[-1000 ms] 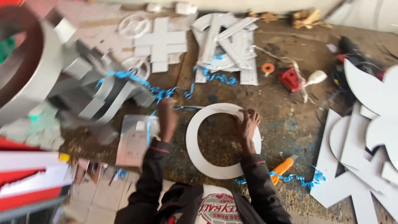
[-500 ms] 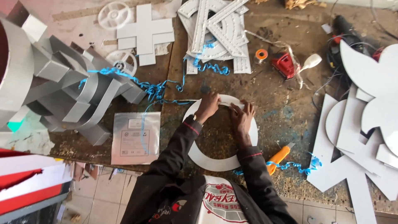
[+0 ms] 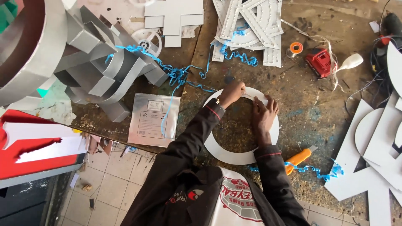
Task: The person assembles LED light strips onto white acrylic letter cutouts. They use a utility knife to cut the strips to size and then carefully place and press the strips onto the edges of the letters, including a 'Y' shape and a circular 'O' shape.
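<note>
Head view: a flat white ring-shaped cutout (image 3: 234, 155) lies on the worn desk (image 3: 318, 104). The left hand (image 3: 231, 92), fingers curled, pinches its far edge; the right hand (image 3: 264, 114) presses flat, fingers spread, on its right side. Blue plastic curls (image 3: 180, 75), an orange utility knife (image 3: 298, 159) and a silver pouch (image 3: 154, 119) lie close by.

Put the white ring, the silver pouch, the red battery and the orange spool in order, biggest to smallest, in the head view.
1. White ring
2. Silver pouch
3. Red battery
4. Orange spool

All lie flat on the same bench, so nearness hardly skews the order.
</note>
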